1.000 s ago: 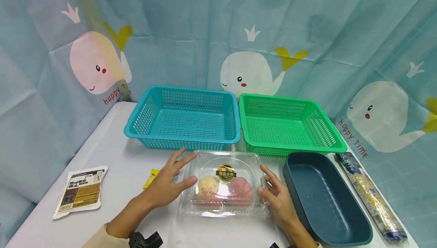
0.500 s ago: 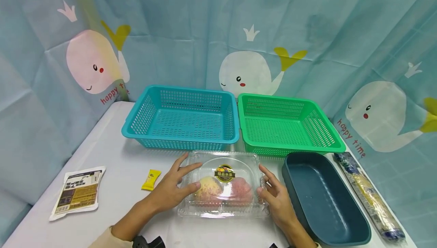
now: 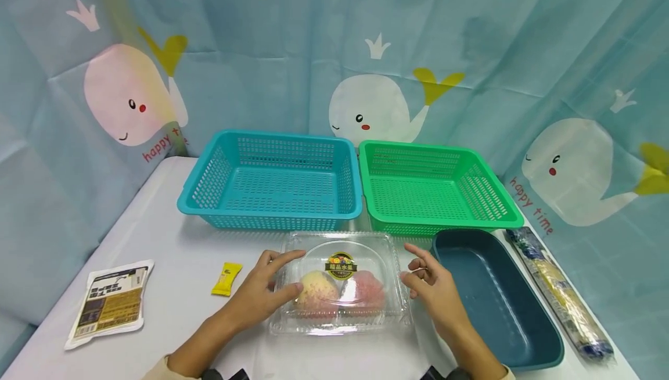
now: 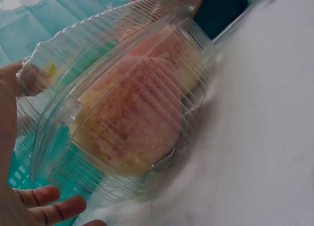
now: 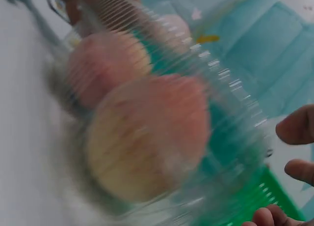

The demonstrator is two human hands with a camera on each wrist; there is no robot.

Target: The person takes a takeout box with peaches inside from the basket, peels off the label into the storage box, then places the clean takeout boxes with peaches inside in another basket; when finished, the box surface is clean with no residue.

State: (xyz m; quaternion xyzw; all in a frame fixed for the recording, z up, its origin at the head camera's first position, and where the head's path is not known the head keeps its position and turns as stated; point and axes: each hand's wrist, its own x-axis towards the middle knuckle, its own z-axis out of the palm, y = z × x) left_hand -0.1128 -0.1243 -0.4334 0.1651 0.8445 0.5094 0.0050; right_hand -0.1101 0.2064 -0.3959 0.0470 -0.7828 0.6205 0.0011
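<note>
A clear plastic clamshell box (image 3: 340,324) stands closed on the white table in the head view, with a black and gold label on its lid. Inside lie two peaches, a yellowish peach (image 3: 317,293) and a pinker peach (image 3: 364,290). My left hand (image 3: 260,290) is at the box's left side, thumb and forefinger stretched over the lid's edge. In the left wrist view its other fingers (image 4: 61,210) lie apart from the box wall. Off the box's right side, my right hand (image 3: 435,287) has loosely bent fingers. A gap shows between its fingertips and the box in the right wrist view.
Behind the box stand a blue basket (image 3: 269,221) and a green basket (image 3: 444,227). To the right are a dark blue tub (image 3: 488,293) and a long clear-wrapped pack (image 3: 561,298). A yellow sachet (image 3: 227,279) and a white-and-brown pouch (image 3: 111,303) lie to the left.
My right hand has come away from the box's right side. My left hand has moved slightly down along the left edge. The box stays almost in place while the view shifts a little.
</note>
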